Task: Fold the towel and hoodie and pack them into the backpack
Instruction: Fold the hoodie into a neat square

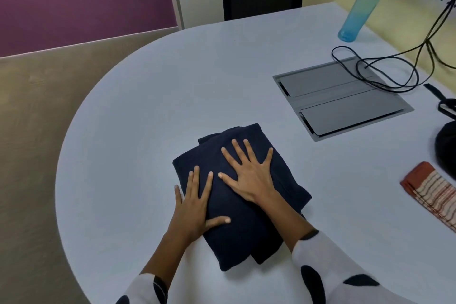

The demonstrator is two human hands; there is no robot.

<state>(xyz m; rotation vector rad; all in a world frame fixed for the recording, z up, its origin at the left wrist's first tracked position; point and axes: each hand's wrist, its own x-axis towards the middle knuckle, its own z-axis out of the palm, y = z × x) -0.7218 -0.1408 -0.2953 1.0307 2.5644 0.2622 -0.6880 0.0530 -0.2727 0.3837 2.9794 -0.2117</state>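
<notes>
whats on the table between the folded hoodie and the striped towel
Nothing. In the head view, only bare table lies between the folded hoodie and the striped towel. The grey floor-box panel sits farther back, off that line.

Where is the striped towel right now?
The folded towel lies at the table's right edge, right of the hoodie, just below the dark backpack.

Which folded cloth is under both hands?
The dark navy hoodie; the left hand and right hand lie flat on it. The striped towel lies untouched.
</notes>
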